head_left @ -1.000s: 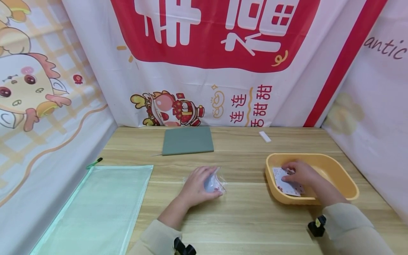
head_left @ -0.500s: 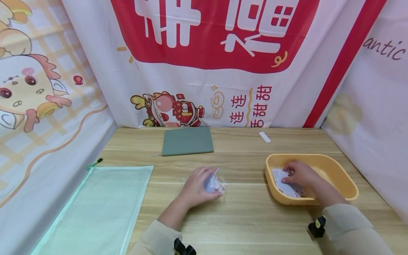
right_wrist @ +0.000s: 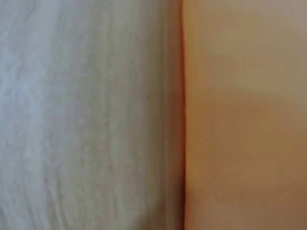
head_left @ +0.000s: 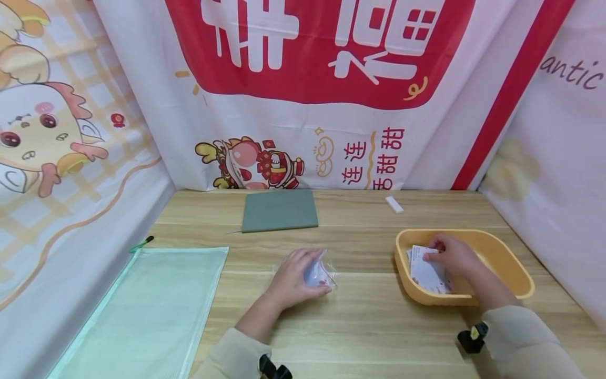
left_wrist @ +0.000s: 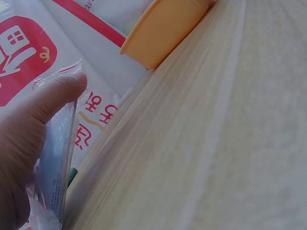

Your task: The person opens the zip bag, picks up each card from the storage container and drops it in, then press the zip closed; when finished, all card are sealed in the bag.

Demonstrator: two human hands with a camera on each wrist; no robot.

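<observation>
My left hand [head_left: 292, 281] holds a clear zip-seal bag [head_left: 324, 269] on the wooden table, thumb on one side and fingers on the other. Pale printed cards show through the plastic, and the left wrist view has the bag [left_wrist: 56, 158] standing edge-on under the thumb. Inside the yellow plastic basin [head_left: 502, 258], my right hand [head_left: 453, 258] pinches a white printed card [head_left: 428, 273] by its upper right part. Another card's edge peeks out behind it at the left. The right wrist view catches only the basin wall [right_wrist: 244, 120] and tabletop, not the hand.
A light green mesh pouch [head_left: 147, 310] with a zip lies at the left. Toward the back are a grey-green notebook [head_left: 280, 211] and a small white block [head_left: 394, 204]. Printed cloth hangs [head_left: 293, 110] behind the table and along both sides.
My right hand has shifted slightly up and right in the basin, and the white card has risen and turned with it. The left hand and its bag have stayed put.
</observation>
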